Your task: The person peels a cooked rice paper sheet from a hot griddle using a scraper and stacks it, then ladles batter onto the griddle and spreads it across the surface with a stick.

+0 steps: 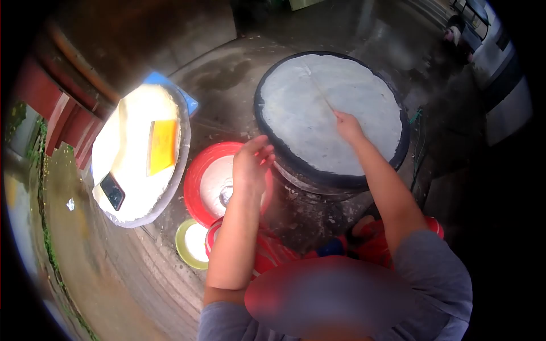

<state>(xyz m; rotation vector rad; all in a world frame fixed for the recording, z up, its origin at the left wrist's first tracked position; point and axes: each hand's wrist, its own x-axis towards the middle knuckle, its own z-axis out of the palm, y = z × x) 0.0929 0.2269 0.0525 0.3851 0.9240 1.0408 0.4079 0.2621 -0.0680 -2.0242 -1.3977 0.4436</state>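
Note:
A thin wooden stick (323, 95) is pinched in my right hand (349, 126), reaching over a large round griddle (263, 126) with a dark rim. Its far end meets a whitish streak in the pale batter layer (341, 145) that covers the surface. My left hand (253, 160) holds nothing; its fingers are loosely bent and apart, near the griddle's left edge. Below that hand is a red basin (195, 181) of pale batter, with a metal ladle (226, 196) in it, partly hidden by my forearm.
At left, a round, brightly lit board (122, 148) carries a yellow-orange rectangular item (163, 146) and a phone (112, 191). A blue object (187, 102) shows behind it. A green bowl (185, 250) with white contents stands near my left forearm. A vehicle (483, 57) is at far right.

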